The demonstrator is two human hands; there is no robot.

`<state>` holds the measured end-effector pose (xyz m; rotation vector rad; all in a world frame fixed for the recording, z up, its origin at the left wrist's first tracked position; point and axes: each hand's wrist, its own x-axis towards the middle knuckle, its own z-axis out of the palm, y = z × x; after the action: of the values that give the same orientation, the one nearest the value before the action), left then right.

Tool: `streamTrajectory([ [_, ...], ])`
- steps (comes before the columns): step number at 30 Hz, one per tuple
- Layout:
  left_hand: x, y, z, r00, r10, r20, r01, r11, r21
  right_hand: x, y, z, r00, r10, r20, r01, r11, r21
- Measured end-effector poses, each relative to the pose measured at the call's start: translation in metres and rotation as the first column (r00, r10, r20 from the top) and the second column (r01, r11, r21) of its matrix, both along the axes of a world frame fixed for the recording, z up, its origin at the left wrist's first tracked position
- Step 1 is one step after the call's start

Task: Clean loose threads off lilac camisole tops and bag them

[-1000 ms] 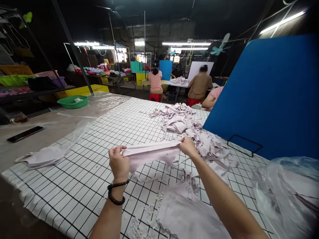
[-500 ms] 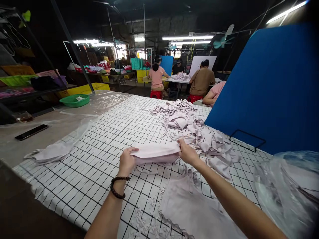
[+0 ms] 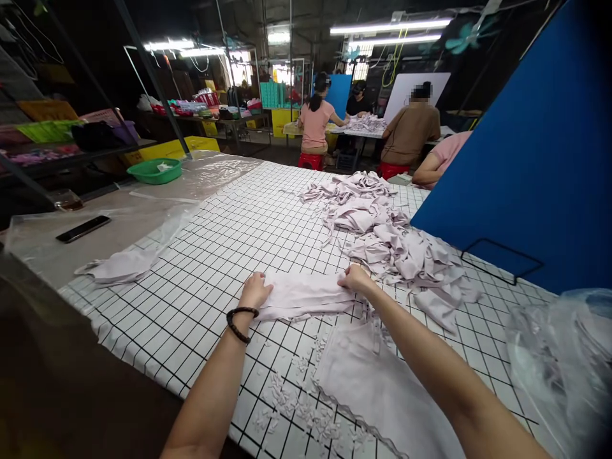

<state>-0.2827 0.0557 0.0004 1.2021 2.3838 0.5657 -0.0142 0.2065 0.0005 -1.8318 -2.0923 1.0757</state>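
A folded piece of pale pink fabric [image 3: 306,294] stretches between my two hands, low over the white grid-patterned cloth [image 3: 229,236] on the table. My left hand [image 3: 255,291] pinches its left end, with a dark bead bracelet at the wrist. At the right end my right hand [image 3: 356,280] closes on the upper corner. Just behind my right hand spreads a long heap of the same pale fabric pieces [image 3: 401,255]. Nearer me, partly under my right forearm, lies a larger pale garment piece [image 3: 377,389] with a wavy edge, beside scattered small scraps [image 3: 306,408].
A blue panel [image 3: 516,178] with a black wire stand [image 3: 502,261] rises at the right, near a clear plastic bag [image 3: 559,363]. On the left are a phone [image 3: 83,229], a green basin [image 3: 155,171] and another pale piece [image 3: 125,265]. Several people sit at tables behind.
The fabric between my hands has come down toward the table and now faces upward more flatly. The camera view has tilted down and turned slightly left.
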Motion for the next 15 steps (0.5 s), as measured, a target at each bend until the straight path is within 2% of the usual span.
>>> streamTrajectory([
  [3,-0.004,0.002,-0.009,1.0,0.008,0.008,-0.008,0.999,0.033,0.002,0.002,-0.001,0.994,0.016,-0.112,-0.029,0.993,-0.115],
  [7,-0.009,0.0,-0.006,1.0,-0.004,0.007,0.003,0.993,0.116,0.021,0.0,0.017,0.941,0.056,-0.334,-0.113,0.982,-0.153],
  [10,-0.009,0.003,-0.001,1.0,-0.014,0.007,0.012,0.981,0.193,0.036,-0.006,0.031,0.823,0.054,-0.565,-0.186,0.966,-0.179],
  [12,-0.008,0.007,-0.001,1.0,-0.018,0.014,0.014,0.976,0.217,0.041,-0.008,0.034,0.729,0.017,-0.684,-0.223,0.951,-0.214],
  [13,-0.008,0.009,-0.002,1.0,-0.018,0.018,0.013,0.975,0.22,0.042,-0.009,0.033,0.712,-0.01,-0.703,-0.209,0.952,-0.225],
  [15,-0.01,0.011,-0.005,1.0,-0.013,0.026,0.007,0.977,0.213,0.041,-0.009,0.029,0.748,-0.068,-0.66,-0.101,0.971,-0.215],
])
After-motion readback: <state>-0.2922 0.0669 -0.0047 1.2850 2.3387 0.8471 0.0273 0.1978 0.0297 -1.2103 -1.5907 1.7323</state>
